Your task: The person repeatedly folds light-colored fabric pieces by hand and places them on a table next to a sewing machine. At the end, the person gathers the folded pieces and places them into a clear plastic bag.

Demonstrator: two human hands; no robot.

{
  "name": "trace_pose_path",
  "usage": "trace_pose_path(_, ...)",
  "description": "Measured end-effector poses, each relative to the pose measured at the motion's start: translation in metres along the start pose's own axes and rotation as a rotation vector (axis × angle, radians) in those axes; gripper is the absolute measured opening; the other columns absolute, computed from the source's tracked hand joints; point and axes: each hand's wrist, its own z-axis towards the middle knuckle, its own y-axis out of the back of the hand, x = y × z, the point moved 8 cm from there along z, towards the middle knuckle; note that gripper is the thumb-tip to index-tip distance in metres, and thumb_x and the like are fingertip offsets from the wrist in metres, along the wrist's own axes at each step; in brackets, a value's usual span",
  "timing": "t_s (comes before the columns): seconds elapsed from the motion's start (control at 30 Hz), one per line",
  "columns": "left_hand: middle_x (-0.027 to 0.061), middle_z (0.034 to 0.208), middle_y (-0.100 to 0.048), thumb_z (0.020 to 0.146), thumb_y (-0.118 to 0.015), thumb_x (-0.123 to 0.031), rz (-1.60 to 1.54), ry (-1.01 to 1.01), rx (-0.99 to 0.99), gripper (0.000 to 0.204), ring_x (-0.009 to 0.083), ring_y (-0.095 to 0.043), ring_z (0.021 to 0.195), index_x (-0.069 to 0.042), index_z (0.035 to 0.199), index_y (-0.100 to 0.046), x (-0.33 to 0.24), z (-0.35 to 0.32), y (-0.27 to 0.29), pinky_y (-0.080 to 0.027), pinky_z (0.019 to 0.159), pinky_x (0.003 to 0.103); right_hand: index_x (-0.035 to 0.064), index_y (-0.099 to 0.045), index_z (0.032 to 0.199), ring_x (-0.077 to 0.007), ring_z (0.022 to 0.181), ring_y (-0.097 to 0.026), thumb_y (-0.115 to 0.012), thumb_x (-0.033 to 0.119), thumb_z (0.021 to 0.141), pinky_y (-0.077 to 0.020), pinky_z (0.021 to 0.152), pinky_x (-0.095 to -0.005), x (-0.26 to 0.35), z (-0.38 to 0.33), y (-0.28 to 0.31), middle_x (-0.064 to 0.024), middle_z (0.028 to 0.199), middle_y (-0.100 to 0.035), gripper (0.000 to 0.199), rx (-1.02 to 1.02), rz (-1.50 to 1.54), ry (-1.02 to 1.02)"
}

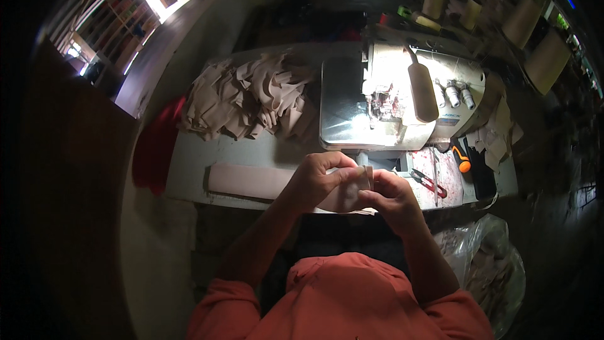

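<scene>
Just in front of the sewing machine, both my hands pinch a small piece of beige fabric at its upper edge. My left hand has thumb and forefinger closed on the fabric's top. On the opposite side, my right hand grips its right edge between thumb and fingers. Part of the fabric is hidden behind the fingers. A flat length of pale beige fabric lies along the table's front edge, left of my left hand; its right end is covered by that hand.
A large heap of beige fabric pieces covers the table's left. Right of my hands lie red-handled thread snips and an orange-handled tool. Thread cones stand far right. A clear plastic bag with fabric hangs below the table's right side.
</scene>
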Motion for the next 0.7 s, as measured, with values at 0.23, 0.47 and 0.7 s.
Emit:
trace_pose_path(0.23,0.0011,0.065,-0.056,0.076,-0.06,-0.014,0.127,-0.1,-0.234,0.013,0.0056,-0.05,0.06,0.0,0.075,-0.057,-0.014,0.005,0.011,-0.041,0.053,0.022,-0.0035,-0.051,0.088,-0.0115,0.068,-0.057,-0.049,0.003,0.08,-0.0461,0.063,-0.0222,-0.004,-0.001,0.003,-0.0076,0.076,-0.057,0.01,-0.036,0.043,-0.038)
trace_pose_path(0.47,0.0095,0.066,-0.056,0.067,-0.063,-0.007,0.589,-0.415,-0.308,0.011,0.0181,-0.053,0.057,0.0,0.075,-0.058,-0.035,0.057,0.008,-0.043,0.052,0.027,-0.0051,-0.05,0.088,-0.0164,0.069,-0.058,-0.048,0.005,0.081,-0.048,0.062,-0.0266,-0.02,0.036,0.033,-0.0079,0.072,-0.055,0.012,-0.17,0.285,-0.003)
trace_pose_path(0.7,0.0086,0.076,-0.05,0.067,-0.056,-0.006,0.949,-0.497,-0.118,0.015,0.0235,-0.05,0.073,-0.004,0.081,-0.059,-0.022,0.055,-0.011,-0.042,0.065,0.033,-0.0041,-0.043,0.099,-0.0151,0.068,-0.058,-0.047,0.002,0.081,-0.0486,0.063,-0.0246,-0.03,0.03,0.041,-0.0109,0.077,-0.056,0.019,-0.349,0.285,0.172)
